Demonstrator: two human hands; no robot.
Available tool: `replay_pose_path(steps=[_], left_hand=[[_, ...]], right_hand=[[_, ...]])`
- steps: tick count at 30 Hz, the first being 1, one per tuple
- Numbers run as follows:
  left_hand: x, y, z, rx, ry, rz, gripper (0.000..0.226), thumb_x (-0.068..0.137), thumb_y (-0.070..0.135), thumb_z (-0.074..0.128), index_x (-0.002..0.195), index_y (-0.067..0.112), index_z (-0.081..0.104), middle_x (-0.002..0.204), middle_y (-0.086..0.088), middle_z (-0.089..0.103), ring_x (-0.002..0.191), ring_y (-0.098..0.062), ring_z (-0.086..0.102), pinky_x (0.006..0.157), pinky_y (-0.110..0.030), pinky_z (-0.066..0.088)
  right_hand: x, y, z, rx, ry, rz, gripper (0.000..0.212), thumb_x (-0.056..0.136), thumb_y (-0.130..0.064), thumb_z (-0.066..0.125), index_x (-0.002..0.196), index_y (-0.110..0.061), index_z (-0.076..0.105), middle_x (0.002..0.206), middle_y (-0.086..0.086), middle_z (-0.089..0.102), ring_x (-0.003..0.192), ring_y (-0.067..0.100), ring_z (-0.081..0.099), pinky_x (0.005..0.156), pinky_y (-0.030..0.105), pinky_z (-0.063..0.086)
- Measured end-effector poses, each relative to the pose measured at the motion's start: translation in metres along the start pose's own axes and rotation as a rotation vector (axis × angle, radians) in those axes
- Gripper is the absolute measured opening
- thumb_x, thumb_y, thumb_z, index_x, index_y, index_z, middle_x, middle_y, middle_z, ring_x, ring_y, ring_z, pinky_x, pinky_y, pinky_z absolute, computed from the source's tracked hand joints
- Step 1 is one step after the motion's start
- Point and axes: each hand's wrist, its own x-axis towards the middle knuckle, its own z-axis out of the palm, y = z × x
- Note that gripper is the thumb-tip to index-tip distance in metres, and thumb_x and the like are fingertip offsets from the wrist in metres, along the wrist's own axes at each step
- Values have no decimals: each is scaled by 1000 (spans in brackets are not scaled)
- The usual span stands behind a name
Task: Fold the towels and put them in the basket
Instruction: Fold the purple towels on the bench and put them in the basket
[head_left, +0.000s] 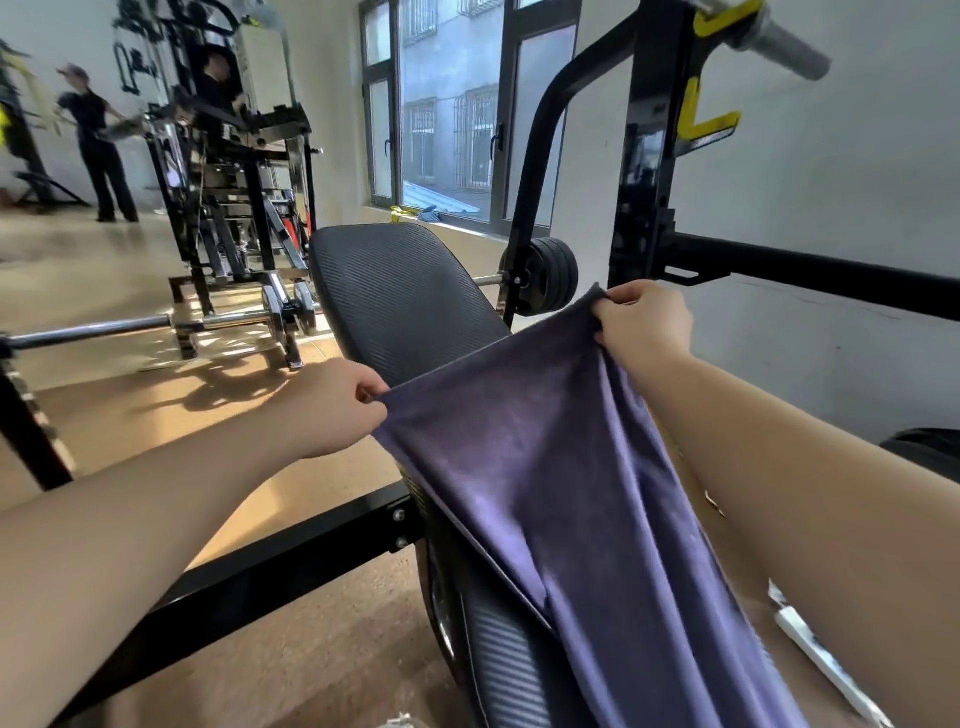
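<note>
A purple-grey towel (545, 467) hangs stretched between my two hands above a black padded weight bench (395, 291). My left hand (332, 405) pinches the towel's left top corner. My right hand (644, 322) grips the right top corner, a little higher and farther away. The cloth drapes down in long folds toward the bottom of the view, over the bench's near end. No basket is in view.
A black rack frame (649, 208) with yellow hooks and a bar stands to the right; its crossbar (260, 566) runs low at the left. A loaded barbell (218, 325) lies on the floor at left. A person (98, 145) stands by a machine at far left.
</note>
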Motion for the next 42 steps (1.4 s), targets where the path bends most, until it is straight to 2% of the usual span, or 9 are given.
replay_pose_path(steps=[6, 9, 12, 16, 20, 23, 29, 34, 42], left_hand=[[39, -19, -4, -160, 413, 71, 17, 92, 8, 59, 93, 24, 58, 80, 7, 62, 72, -21, 62, 62, -29, 42], [53, -29, -6, -72, 400, 111, 40, 89, -3, 50, 75, 31, 66, 75, 7, 65, 68, -17, 58, 55, -17, 34], [62, -37, 0, -35, 343, 111, 49, 93, -4, 42, 96, 24, 81, 100, 3, 72, 76, -7, 55, 67, -17, 37], [72, -44, 11, -113, 432, 54, 46, 94, -3, 41, 109, 18, 79, 113, -4, 74, 75, -3, 54, 64, -17, 37], [90, -52, 10, -198, 533, -23, 42, 92, 0, 47, 108, 20, 79, 98, -7, 76, 60, -5, 56, 54, -18, 36], [104, -53, 4, -280, 520, -82, 38, 86, 5, 56, 115, 19, 77, 94, -1, 75, 66, -10, 63, 59, -21, 43], [124, -52, -5, -247, 548, -39, 48, 82, 3, 56, 124, 18, 73, 108, -4, 74, 93, -31, 69, 81, -29, 50], [130, -65, 3, -134, 535, -31, 41, 88, 5, 60, 123, 20, 74, 127, -10, 64, 103, -27, 66, 95, -31, 49], [107, -63, 16, -30, 550, 26, 47, 85, 15, 67, 131, 22, 65, 133, -9, 48, 126, -26, 46, 98, -27, 31]], right_hand=[[25, 3, 40, -46, 74, -32, 24, 90, -28, 66, 66, -29, 62, 72, -15, 64, 84, 17, 63, 73, 24, 43], [34, 7, 59, -33, 74, -14, 14, 91, -28, 63, 77, -26, 67, 79, -11, 67, 85, 19, 63, 73, 24, 43], [40, 13, 77, 17, 11, 24, 9, 92, -28, 59, 90, -24, 68, 85, 4, 75, 80, 24, 73, 77, 39, 61], [47, 25, 100, 129, -49, 67, 16, 94, -22, 59, 79, -28, 58, 77, 7, 75, 48, 13, 69, 53, 40, 63], [60, 30, 120, 99, -92, 24, 16, 80, -32, 59, 68, -30, 69, 67, 1, 74, 69, 28, 74, 72, 49, 63], [76, 26, 137, 77, -154, -2, 16, 81, -33, 57, 74, -25, 68, 84, 7, 76, 92, 36, 71, 87, 53, 58], [93, 10, 158, -37, -101, -44, 23, 93, -28, 57, 109, -23, 73, 103, -1, 73, 106, 26, 67, 87, 25, 46], [83, 29, 176, -242, -477, 46, 49, 98, -16, 45, 146, -6, 41, 137, 17, 55, 125, 36, 52, 108, 38, 42], [69, 41, 151, -362, -445, -68, 67, 100, -31, 52, 158, -16, 24, 149, 16, 50, 134, 37, 49, 106, 37, 38]])
